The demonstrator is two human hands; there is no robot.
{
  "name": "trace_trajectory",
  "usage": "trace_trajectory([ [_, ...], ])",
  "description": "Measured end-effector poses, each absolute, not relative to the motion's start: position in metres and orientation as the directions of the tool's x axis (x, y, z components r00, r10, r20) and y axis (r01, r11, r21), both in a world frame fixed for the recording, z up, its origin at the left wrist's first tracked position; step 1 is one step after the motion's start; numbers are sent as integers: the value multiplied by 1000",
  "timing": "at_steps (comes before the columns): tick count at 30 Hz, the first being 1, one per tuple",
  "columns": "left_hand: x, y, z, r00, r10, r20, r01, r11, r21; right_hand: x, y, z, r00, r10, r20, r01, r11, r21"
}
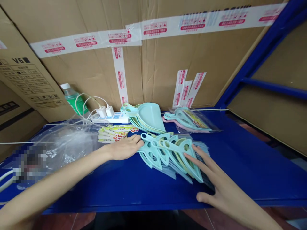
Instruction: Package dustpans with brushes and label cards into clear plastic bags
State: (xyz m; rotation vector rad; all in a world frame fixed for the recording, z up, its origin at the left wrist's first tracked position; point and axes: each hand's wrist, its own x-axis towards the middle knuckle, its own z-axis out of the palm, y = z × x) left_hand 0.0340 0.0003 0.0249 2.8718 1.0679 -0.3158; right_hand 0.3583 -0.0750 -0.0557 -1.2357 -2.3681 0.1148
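A fanned row of small pastel brushes (168,153), teal and pale yellow with grey bristles, lies on the blue shelf (240,159). My left hand (124,147) rests at the row's left end, fingers loosely curled against the handle of the leftmost brush. My right hand (216,179) lies flat on the row's right end, fingers stretched out over the bristles. Behind the row sits a stack of pastel dustpans (144,116). A bagged dustpan set (189,120) lies to its right.
Printed paper labels (115,132) lie left of the dustpans. A white power strip (112,117) with chargers and a green bottle (73,99) stand at the back left. Crumpled clear plastic bags (64,143) fill the left. Taped cardboard boxes (153,57) form the back wall.
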Motion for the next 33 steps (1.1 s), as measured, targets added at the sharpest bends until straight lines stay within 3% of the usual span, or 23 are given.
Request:
trace_trajectory([
  [8,70,0,17,810,540,-229,543,-838,-58,361,-75,-60,-443,777,447,826,547,-133],
  [15,100,3,12,822,520,-231,517,-852,-77,387,-62,-57,-433,769,470,799,569,-196],
  [23,109,8,21,822,556,-125,541,-830,-136,417,-63,-56,-475,768,430,794,585,-167],
  [29,75,12,59,675,737,23,700,-631,-334,423,-61,-57,-497,771,398,794,589,-148],
  [33,59,36,58,580,808,105,762,-492,-421,423,-54,-53,-490,767,414,785,595,-174],
])
